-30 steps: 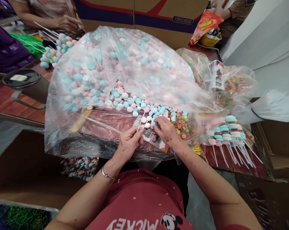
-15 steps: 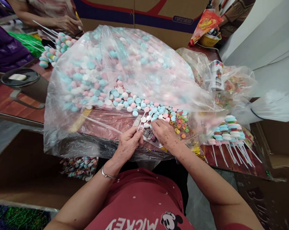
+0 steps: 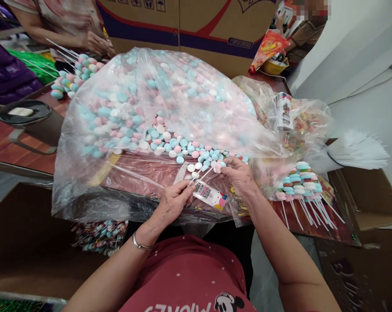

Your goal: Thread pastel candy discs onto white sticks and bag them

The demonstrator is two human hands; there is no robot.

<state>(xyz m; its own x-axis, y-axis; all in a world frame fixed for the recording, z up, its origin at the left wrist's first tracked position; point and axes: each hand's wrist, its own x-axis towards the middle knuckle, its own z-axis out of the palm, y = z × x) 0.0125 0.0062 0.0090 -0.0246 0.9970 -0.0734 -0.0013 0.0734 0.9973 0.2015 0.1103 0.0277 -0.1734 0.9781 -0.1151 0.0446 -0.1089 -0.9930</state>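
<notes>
My left hand (image 3: pixel 174 200) is closed on the lower ends of white sticks (image 3: pixel 205 174), pinched between thumb and fingers. At the upper end of a stick, my right hand (image 3: pixel 240 175) pinches a pink and blue marshmallow (image 3: pixel 219 166). Whether the stick has pierced it, I cannot tell. Just beyond my hands, loose round marshmallows (image 3: pixel 183 147) in blue, pink and white spill from a big clear plastic bag (image 3: pixel 98 95). Between my hands a small printed card (image 3: pixel 212 195) lies on the plastic. The gummy rings beside my right hand are mostly hidden behind it.
Finished marshmallow skewers (image 3: pixel 302 180) lie at the right, near a bundle of white sticks (image 3: pixel 358 149). A lidded mug (image 3: pixel 36 125) stands at the left. An open carton (image 3: pixel 30 242) sits below it. A large box (image 3: pixel 189 32) blocks the back; other people work beyond.
My right hand has lifted from the pile and moved right, now with a marshmallow at the stick end. The printed card is more exposed. My left hand keeps its grip; the view has shifted slightly.
</notes>
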